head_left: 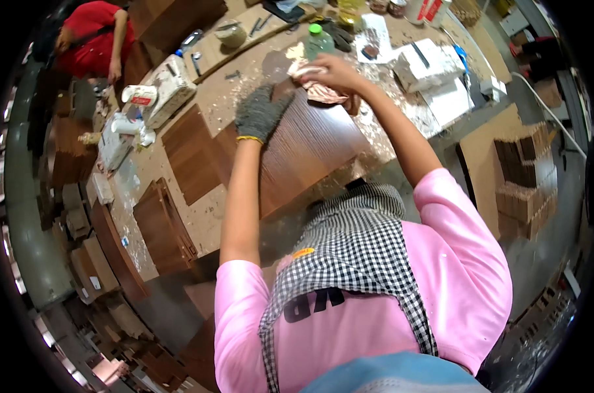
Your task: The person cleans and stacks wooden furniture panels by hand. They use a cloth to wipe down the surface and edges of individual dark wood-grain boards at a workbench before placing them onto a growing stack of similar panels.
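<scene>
A brown wood-grain panel [316, 147] lies at a slant on the worktable in front of me. My left hand [261, 114], in a grey knit glove with a yellow cuff, grips the panel's far left edge, thumb toward its face; its other fingertips are hard to make out. My bare right hand [336, 73] is closed on a crumpled pinkish cloth [324, 93], pressed at the panel's far edge. Just beyond that hand stands a green-capped clear bottle [320, 42]. Another brown panel [195, 154] lies to the left, partly under the held one.
Stacked brown panels [166, 226] lie at the table's left. White-stained blocks [169, 92] hold a white cup [140, 96]. A jar [230, 34] stands at the back, a white block [428, 65] at the right. Wood pieces [526, 177] are piled right. Someone in red [97, 39] works far left.
</scene>
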### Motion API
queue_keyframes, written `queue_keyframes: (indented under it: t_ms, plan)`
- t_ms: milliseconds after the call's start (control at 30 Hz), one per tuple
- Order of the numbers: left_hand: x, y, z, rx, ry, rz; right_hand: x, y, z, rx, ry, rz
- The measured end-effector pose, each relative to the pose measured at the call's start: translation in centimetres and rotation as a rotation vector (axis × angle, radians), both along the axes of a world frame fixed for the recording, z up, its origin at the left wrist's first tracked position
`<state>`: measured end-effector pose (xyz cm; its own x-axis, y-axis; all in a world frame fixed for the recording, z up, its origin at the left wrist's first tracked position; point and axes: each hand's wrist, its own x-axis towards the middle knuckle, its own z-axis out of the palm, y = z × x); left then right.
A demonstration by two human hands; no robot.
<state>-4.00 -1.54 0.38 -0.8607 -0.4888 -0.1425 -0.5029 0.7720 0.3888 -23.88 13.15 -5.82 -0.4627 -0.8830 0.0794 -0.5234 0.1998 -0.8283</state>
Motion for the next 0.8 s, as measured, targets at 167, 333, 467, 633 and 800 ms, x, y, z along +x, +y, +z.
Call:
queue_keyframes:
  t_ms: [167,333,467,633,800]
  plan:
    - [1.1,-0.4,-1.3,0.009,-0.041,0.041,3.8,7.2,-0.3,0.075,-0.029,0.209]
    - [0.8,-0.1,-1.0,0.024,-0.065,0.030,10.1,20.8,1.4,0.133,-0.169,0.137]
    - [1.1,0.1,-1.0,0.014,-0.055,0.034,13.1,25.3,2.3,0.264,-0.125,0.085]
    - [1.3,-0.8,-1.1,0.009,0.001,0.003,19.0,16.6,9.2,-0.249,0.164,-0.282]
    - [0.9,-0.2,-0.8,0.056,0.013,-0.054,23.9,11.5,3.5,-0.054,0.953,0.203]
